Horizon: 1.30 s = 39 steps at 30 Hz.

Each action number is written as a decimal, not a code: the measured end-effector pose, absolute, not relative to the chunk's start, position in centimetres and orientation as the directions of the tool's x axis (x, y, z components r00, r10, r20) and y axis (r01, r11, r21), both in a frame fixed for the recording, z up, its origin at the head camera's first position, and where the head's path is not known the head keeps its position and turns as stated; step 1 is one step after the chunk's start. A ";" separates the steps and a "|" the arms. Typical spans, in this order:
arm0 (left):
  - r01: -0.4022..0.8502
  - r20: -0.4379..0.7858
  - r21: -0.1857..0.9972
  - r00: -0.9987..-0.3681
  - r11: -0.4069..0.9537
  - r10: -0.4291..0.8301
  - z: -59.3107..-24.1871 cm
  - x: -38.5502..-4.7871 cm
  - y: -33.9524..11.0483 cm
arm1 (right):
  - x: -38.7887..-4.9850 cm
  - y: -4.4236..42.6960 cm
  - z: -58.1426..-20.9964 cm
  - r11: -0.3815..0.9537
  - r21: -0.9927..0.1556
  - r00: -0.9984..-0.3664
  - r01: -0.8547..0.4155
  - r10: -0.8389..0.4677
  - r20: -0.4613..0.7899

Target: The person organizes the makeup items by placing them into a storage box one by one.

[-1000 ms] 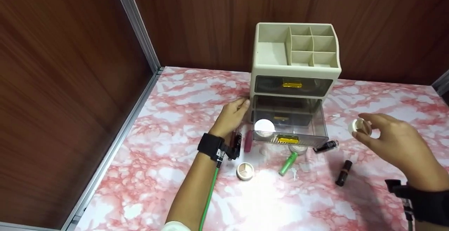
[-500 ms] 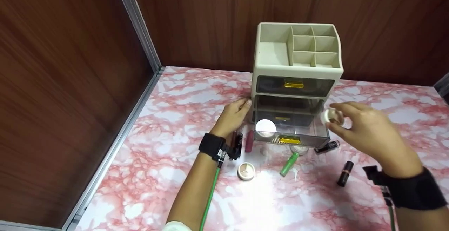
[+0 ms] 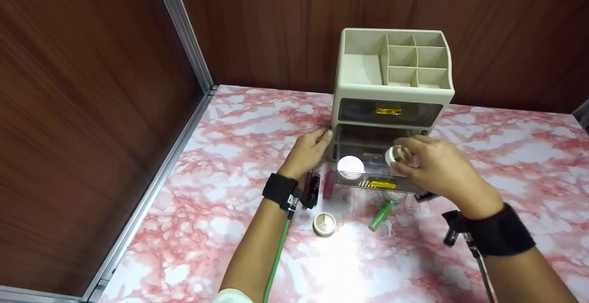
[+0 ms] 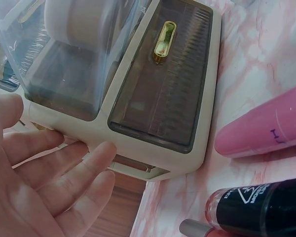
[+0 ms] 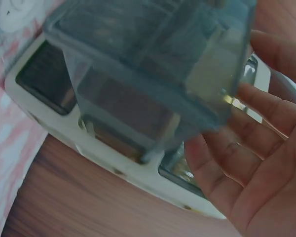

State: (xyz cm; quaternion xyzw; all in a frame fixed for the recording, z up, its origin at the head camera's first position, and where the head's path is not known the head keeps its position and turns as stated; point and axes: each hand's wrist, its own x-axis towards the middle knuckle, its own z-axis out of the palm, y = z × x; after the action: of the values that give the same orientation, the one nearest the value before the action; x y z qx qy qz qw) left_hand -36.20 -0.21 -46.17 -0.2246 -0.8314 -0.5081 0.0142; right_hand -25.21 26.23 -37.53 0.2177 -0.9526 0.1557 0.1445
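Observation:
A cream organizer (image 3: 395, 92) has its clear middle drawer (image 3: 405, 183) pulled out, with a round white item (image 3: 351, 167) at the drawer's left. My right hand (image 3: 437, 165) pinches a small round palette (image 3: 399, 156) over the drawer; in the right wrist view the fingers of my right hand (image 5: 251, 148) are beside the drawer, the palette not plain there. On the organizer's left side rests my left hand (image 3: 307, 151); in the left wrist view its fingers are straight-ish against the cream frame (image 4: 89, 131), my left hand (image 4: 54, 182) holding nothing.
Before the organizer lie a pink tube (image 3: 329, 184), a dark bottle (image 3: 314, 188), a round palette (image 3: 324, 224), a green tube (image 3: 381, 215), a clear round container (image 3: 395, 196) and a black item (image 3: 425, 196). A dark tube (image 3: 451, 237) is partly hidden by the right wrist camera.
My right hand has moved left with the round palette, from beside the organizer to over the open drawer. My left hand stays against the organizer's side.

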 end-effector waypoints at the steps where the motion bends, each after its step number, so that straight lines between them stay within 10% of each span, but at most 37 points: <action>1: 0.385 0.249 0.839 -0.899 0.383 0.360 -46.1 -36.2 -0.2 | -25.3 26.1 -37.7 0.857 -0.231 -0.862 -0.461 -0.372 0.343; 39: 0.376 0.240 0.840 -0.904 0.392 0.354 -46.4 -36.4 -0.2 | -28.8 24.4 -39.6 0.858 -0.373 -0.925 -0.353 -0.380 0.001</action>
State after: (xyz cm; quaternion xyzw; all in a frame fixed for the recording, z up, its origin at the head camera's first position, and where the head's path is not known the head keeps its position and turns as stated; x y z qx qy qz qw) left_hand -36.41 -0.22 -46.42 -0.2187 -0.8341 -0.5063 0.0110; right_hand -28.84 24.38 -39.64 0.1902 -0.9632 0.1863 -0.0362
